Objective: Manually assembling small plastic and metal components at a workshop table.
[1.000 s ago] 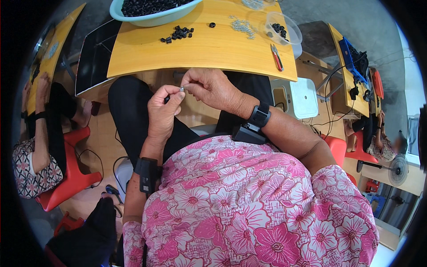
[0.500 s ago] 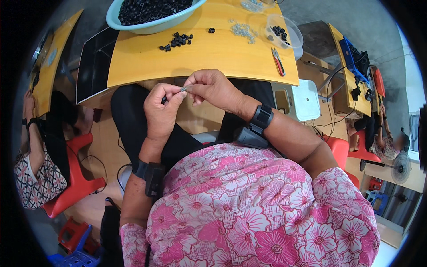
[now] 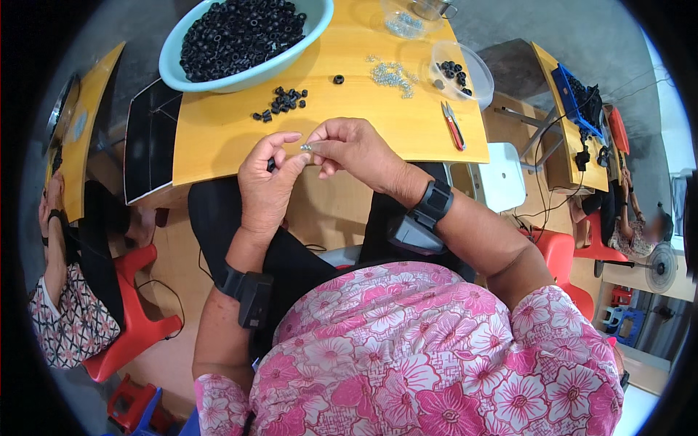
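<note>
My left hand (image 3: 263,182) is raised over my lap at the table's front edge. A small black cylindrical part (image 3: 271,164) is tucked in its fingers, while its thumb and index finger are parted. Close beside it, the thumb and index finger of my right hand (image 3: 356,150) pinch a tiny silvery piece (image 3: 306,147) that looks like a metal spring. Beyond my hands lie a loose group of black cylindrical parts (image 3: 287,100), a single black ring (image 3: 339,79) and a scatter of small silvery pieces (image 3: 392,75).
A pale blue basin (image 3: 320,33) heaped with black parts stands at the table's far left. Clear plastic tubs (image 3: 480,76) sit at the right, near red-handled snips (image 3: 454,127). A white stool (image 3: 502,178) stands right of the table. Other people work at both sides.
My left thumb and index finger have opened away from the silvery piece, which my right fingers hold. The view has shifted, so more of the table and basin shows.
</note>
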`<state>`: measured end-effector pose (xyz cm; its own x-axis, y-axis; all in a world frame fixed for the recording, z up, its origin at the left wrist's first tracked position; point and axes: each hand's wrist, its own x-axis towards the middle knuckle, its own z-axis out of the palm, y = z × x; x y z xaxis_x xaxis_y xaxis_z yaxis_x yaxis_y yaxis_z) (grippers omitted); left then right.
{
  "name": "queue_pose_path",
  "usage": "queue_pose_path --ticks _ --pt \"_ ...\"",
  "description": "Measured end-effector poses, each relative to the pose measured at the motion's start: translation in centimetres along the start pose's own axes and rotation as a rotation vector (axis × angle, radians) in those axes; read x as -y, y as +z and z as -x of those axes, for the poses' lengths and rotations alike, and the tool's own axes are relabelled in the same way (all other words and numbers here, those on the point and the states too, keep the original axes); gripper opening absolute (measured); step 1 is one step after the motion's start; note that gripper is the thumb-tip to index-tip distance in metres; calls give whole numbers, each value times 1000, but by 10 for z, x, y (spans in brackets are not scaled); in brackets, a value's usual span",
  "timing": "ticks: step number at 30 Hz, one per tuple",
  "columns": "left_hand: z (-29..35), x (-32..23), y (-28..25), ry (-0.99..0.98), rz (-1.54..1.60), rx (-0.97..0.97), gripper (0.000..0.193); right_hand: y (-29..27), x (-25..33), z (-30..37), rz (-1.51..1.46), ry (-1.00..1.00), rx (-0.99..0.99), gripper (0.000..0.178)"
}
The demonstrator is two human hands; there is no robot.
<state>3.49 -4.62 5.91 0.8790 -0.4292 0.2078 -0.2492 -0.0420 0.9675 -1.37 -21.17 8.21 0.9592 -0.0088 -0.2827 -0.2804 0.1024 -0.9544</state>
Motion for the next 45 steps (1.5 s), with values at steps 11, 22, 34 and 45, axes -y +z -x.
queue_pose_path --ticks 11,22,34,45 --pt "-13 3 17 -273 108 81 14 -18 -16 -6 978 -757 -227 12" --pt "-16 -2 25 -468 332 12 14 -21 -20 -12 1110 -912 -280 24" --pt "-15 4 26 -402 288 -10 13 -10 -15 -13 791 -736 -297 11" --pt "-13 4 31 -362 282 -32 11 -3 -18 -12 601 -649 -392 5"
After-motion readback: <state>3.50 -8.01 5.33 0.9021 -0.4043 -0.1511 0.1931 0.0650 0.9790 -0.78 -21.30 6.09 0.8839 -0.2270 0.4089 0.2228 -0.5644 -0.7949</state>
